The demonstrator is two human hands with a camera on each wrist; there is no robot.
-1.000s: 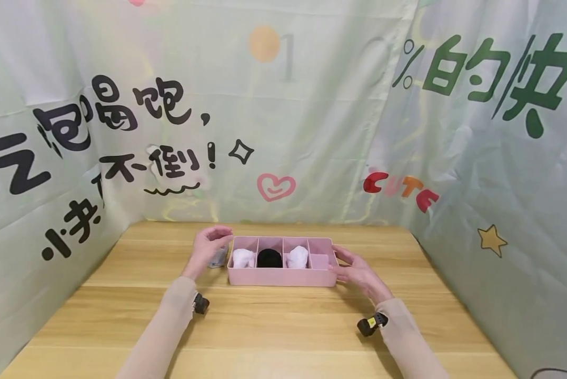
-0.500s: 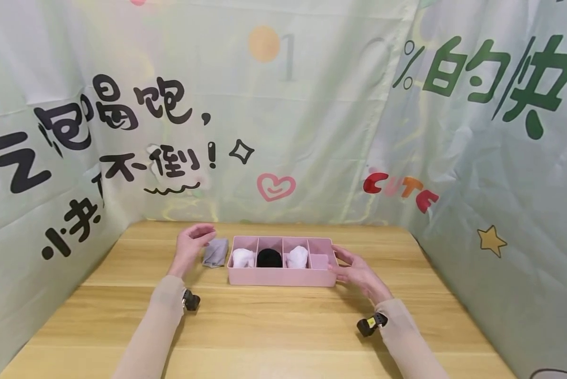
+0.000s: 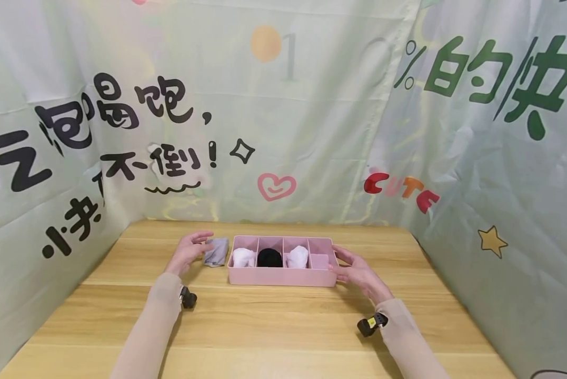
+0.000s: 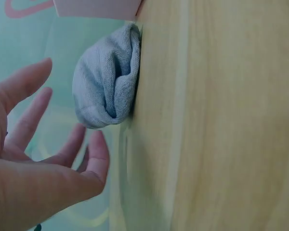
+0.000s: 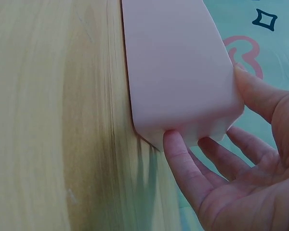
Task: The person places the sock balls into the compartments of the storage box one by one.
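A pink box (image 3: 283,277) with a row of compartments stands on the table. White sock bundles (image 3: 243,258) sit in its first and third compartments, a black bundle (image 3: 269,258) in the second; the rightmost shows bare. Just left of the box lies a rolled-up grey sock (image 4: 106,77). My left hand (image 3: 187,252) is beside it, fingers loosely bent and apart, holding nothing; in the left wrist view the fingertips are close to the sock's edge. My right hand (image 5: 241,178) holds the box's right end, its thumb at the rim and fingers against the end wall.
The wooden table (image 3: 274,331) is enclosed at the back and sides by a printed pale green cloth (image 3: 321,131). Both wrists carry small black cameras (image 3: 188,298).
My left hand has moved left, away from the box, uncovering the grey sock, and its fingers have spread a little. My right hand and the box have stayed in place.
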